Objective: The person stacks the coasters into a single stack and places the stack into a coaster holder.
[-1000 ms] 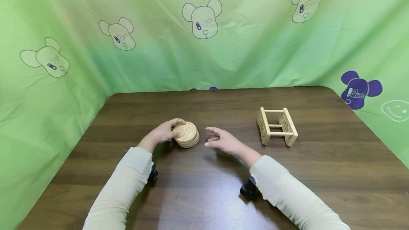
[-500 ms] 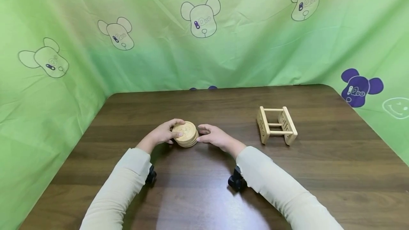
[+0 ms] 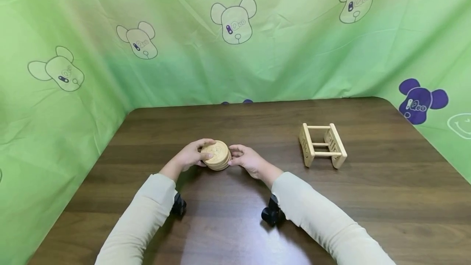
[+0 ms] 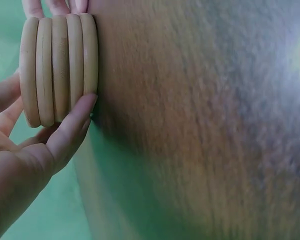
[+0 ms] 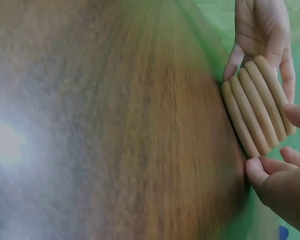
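A stack of several round wooden coasters [image 3: 216, 153] stands on the table between my two hands, the top one engraved. From the left, my left hand [image 3: 188, 155] grips the stack, thumb over the top face and fingers round the side. On the other side my right hand [image 3: 248, 162] holds the stack's edge with curved fingers and thumb. The left wrist view has the coasters [image 4: 60, 70] side-on, a fingertip of the left hand [image 4: 35, 165] at the lowest one. In the right wrist view, the right hand [image 5: 285, 192] touches the lower edge of the slightly slanted stack [image 5: 257, 107].
A small wooden rack [image 3: 323, 146] with slotted sides and crossbars stands to the right on the brown wooden table [image 3: 235, 224]. Green printed cloth [image 3: 176, 72] hangs along the back and sides. Black wrist cameras [image 3: 272, 212] sit beneath the sleeves.
My right hand has moved left from beside the stack to its right side and now touches it. The left hand keeps its hold; the rack has stayed put.
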Tool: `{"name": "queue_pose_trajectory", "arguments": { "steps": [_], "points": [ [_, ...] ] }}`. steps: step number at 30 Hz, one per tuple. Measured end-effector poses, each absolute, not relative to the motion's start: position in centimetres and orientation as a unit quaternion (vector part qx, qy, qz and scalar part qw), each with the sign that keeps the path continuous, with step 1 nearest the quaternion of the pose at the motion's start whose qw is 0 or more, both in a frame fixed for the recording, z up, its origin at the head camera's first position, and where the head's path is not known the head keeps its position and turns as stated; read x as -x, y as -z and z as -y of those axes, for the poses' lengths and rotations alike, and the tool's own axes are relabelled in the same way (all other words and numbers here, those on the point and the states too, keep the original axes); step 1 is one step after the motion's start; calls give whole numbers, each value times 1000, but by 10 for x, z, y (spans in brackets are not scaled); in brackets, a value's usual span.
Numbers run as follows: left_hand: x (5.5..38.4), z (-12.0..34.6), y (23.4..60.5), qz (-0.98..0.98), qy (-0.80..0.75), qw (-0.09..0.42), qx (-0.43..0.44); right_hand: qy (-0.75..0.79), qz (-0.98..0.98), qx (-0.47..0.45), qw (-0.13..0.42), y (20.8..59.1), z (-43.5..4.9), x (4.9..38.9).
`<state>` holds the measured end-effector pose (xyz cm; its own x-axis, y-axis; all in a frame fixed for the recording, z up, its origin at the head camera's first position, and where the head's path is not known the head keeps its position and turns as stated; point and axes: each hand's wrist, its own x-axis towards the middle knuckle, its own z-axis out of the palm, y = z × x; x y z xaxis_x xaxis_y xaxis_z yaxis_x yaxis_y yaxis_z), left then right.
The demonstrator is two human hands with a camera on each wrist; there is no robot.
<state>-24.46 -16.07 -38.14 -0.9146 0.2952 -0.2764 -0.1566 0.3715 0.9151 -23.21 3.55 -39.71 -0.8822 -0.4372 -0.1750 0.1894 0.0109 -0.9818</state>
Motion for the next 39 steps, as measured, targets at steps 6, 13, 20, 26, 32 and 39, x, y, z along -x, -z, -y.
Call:
{"name": "queue_pose_trajectory", "arguments": {
  "steps": [6, 13, 20, 26, 32, 39],
  "points": [
    [243, 164, 385, -757, -624, 192, -12, 752, -627, 58, 196, 400, -26, 230],
    [240, 166, 390, -719, -669, 187, -14, 771, -609, 44, 182, 406, -20, 229],
    [235, 161, 393, -713, -673, 197, -13, 777, -591, 66, 206, 417, -22, 228],
    [233, 152, 394, -700, -688, 192, -30, 789, -568, 85, 219, 415, -36, 228],
    [235, 139, 384, -692, -696, 182, -67, 796, -557, 93, 220, 400, -52, 229],
    [239, 120, 369, -675, -714, 164, -89, 785, -580, 102, 193, 378, -71, 232]
  ]
}}
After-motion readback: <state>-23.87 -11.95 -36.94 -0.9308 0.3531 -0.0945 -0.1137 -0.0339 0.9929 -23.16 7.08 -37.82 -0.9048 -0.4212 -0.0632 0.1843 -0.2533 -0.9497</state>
